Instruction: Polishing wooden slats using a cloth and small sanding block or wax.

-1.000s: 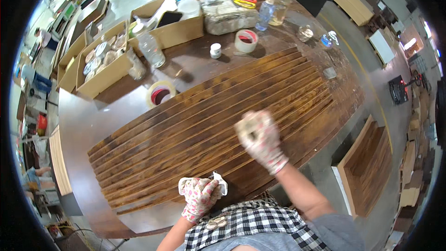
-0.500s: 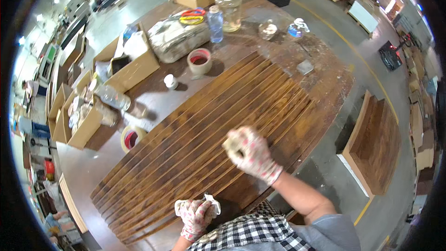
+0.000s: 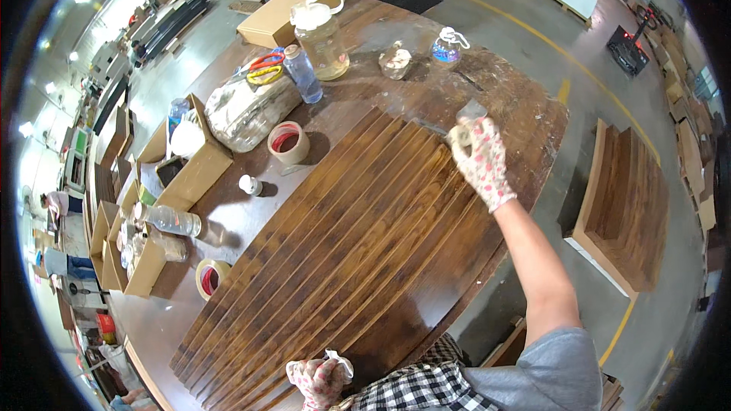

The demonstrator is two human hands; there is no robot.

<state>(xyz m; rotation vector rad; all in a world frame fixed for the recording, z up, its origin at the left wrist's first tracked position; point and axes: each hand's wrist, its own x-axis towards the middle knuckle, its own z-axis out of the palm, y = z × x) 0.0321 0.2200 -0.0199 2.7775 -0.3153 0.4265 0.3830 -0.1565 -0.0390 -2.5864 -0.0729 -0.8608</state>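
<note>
On the worktable (image 3: 533, 118), left to right: two tape rolls (image 3: 292, 155), one small white bottle (image 3: 249, 185) between them; one grooved brown panel (image 3: 335, 251); at its near edge one left hand (image 3: 317, 381), gloved, closed around one white cloth (image 3: 344, 365); at its far end one right hand (image 3: 483, 157), gloved, fingers curled, whether holding anything I cannot tell.
</note>
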